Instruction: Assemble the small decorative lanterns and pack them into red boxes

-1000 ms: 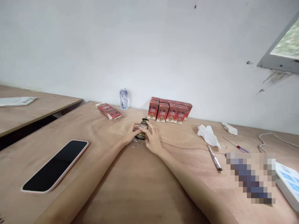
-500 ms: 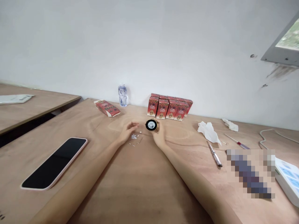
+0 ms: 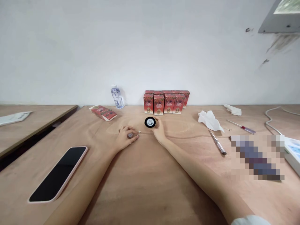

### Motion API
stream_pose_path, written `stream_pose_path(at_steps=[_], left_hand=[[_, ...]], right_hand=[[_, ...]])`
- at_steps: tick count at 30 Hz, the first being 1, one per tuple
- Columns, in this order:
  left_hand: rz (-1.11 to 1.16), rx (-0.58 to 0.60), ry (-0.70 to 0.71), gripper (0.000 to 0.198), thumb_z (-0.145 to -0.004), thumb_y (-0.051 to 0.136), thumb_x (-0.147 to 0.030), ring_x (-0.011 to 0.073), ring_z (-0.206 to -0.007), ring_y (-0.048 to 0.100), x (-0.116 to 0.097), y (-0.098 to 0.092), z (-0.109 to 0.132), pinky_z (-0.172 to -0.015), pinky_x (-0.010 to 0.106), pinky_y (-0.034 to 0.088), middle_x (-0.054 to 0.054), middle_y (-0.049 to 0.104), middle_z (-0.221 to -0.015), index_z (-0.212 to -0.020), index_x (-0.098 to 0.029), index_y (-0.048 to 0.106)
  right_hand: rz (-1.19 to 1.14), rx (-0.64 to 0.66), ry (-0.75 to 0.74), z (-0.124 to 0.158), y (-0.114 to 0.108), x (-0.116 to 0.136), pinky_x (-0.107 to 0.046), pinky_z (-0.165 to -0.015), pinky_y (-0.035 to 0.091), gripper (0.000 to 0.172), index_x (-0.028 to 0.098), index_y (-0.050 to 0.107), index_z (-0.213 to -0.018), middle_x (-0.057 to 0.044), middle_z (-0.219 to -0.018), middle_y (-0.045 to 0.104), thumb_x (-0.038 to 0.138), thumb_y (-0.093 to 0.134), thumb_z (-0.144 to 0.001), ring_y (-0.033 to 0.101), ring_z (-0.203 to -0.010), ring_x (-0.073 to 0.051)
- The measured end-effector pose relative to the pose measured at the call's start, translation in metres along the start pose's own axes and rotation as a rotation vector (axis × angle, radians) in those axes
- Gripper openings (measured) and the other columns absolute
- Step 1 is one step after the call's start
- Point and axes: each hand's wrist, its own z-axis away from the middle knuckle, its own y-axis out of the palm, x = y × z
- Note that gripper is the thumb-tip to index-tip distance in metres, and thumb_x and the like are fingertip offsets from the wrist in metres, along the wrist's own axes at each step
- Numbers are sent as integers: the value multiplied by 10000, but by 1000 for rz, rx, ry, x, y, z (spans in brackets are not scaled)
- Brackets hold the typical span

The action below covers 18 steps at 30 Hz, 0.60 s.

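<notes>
My right hand [image 3: 158,131] is closed on the right edge of a round black-rimmed object [image 3: 150,122] with a pale centre, held above the wooden table. To its left, my left hand [image 3: 126,137] is low over the tabletop, its fingers spread and curved around small parts. A small greyish piece [image 3: 130,135] shows between thumb and fingers, lying under the hand. One small round white piece [image 3: 139,131] is by the fingertips. The thin wire-like parts are mostly covered by the hand.
Red boxes [image 3: 158,104] stand by the wall, a bottle [image 3: 117,97] and a lying red box [image 3: 103,112] to their left. A phone [image 3: 58,174] is at the left. Crumpled tissue [image 3: 210,121], two screwdrivers [image 3: 217,143] and a white power strip [image 3: 292,153] are at the right.
My left hand has moved down and over the small parts, with its fingers spread around them. My right hand still holds the round object. The camera view has tilted slightly.
</notes>
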Motion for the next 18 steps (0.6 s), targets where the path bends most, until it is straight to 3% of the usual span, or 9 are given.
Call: stream_pose_path(at_steps=[12,18], left_hand=[[-64,-17,27,241,-824,564,-420,255,-877,531,3,4,-1,-821,400,326,50,666,-791,-729,-218,655],[-63,-159,87,248,-883,497,-429,227,-824,558,-27,-20,-1,-803,365,365,30,662,-837,-814,-234,634]], right_hand=[[39,44,34,3,2,6,-342,-906,504,551,227,527,-1118,-62,-1229,538,61,617,-601,546,-1109,-191],[119,122,6,7,1,13,-345,-892,509,554,237,557,-1130,-62,-1196,526,31,609,-619,533,-1101,-197]])
